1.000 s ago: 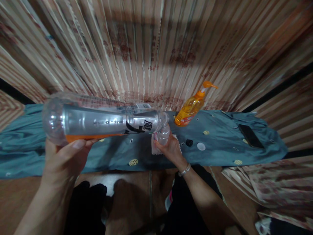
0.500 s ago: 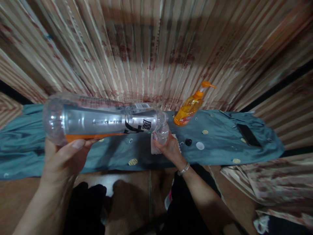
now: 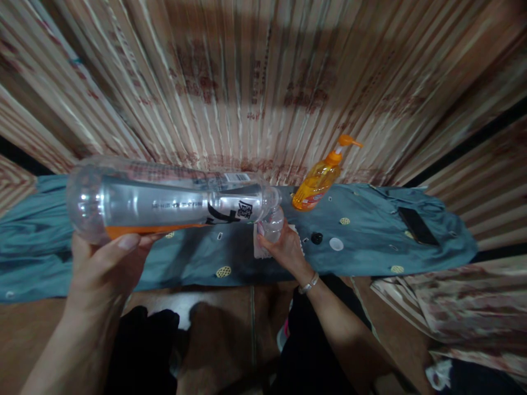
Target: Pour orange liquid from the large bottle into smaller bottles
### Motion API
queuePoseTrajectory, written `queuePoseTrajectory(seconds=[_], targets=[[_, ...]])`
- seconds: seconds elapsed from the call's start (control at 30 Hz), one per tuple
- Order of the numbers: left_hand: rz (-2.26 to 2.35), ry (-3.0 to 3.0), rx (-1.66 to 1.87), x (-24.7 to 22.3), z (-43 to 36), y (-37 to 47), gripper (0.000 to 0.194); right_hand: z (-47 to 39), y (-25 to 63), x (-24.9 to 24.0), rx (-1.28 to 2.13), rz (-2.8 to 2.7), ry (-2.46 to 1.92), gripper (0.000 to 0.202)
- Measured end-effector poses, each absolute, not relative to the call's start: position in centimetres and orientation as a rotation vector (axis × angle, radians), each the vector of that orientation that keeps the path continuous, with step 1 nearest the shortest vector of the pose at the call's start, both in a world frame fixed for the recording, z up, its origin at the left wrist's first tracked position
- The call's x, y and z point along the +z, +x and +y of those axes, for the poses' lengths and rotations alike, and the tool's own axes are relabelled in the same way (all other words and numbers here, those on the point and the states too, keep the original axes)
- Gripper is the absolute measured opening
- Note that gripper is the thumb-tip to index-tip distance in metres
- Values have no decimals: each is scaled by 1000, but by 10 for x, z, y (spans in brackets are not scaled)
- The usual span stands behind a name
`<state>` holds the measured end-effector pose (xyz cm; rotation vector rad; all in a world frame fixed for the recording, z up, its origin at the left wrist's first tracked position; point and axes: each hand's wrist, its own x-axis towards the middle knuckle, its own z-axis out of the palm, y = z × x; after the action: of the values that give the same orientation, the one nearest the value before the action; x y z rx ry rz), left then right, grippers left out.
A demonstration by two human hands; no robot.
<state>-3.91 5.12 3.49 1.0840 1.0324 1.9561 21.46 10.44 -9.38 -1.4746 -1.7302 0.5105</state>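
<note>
My left hand (image 3: pixel 111 258) is closed around the base end of a large clear plastic bottle (image 3: pixel 173 200) with a silver and orange label. The bottle lies nearly level in the air, its neck pointing right. Below that neck, my right hand (image 3: pixel 286 244) grips a small clear plastic bottle (image 3: pixel 272 224), whose top meets or nearly meets the large bottle's mouth. Whether liquid passes between them I cannot tell. Under the small bottle a pale cloth or tissue (image 3: pixel 259 249) lies on the teal fabric cover (image 3: pixel 189 263).
Behind my right hand stands an orange pump bottle (image 3: pixel 315 184). A small black cap (image 3: pixel 317 238) and a white round lid (image 3: pixel 336 244) lie to the right, with a dark phone (image 3: pixel 418 226) farther off. A striped curtain (image 3: pixel 230 82) rises along the back.
The large bottle has shifted slightly left with my left hand. My right hand and the small bottle stay almost where they were.
</note>
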Motion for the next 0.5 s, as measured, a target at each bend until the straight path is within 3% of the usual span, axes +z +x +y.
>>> queuePoseTrajectory(seconds=[0.13, 0.5], targets=[[989, 1082, 1917, 34, 53, -39, 54, 104, 215, -93, 526, -1718, -1471, 70], [984, 1089, 1932, 30, 50, -43, 75, 104, 215, -92, 531, -1730, -1453, 67]])
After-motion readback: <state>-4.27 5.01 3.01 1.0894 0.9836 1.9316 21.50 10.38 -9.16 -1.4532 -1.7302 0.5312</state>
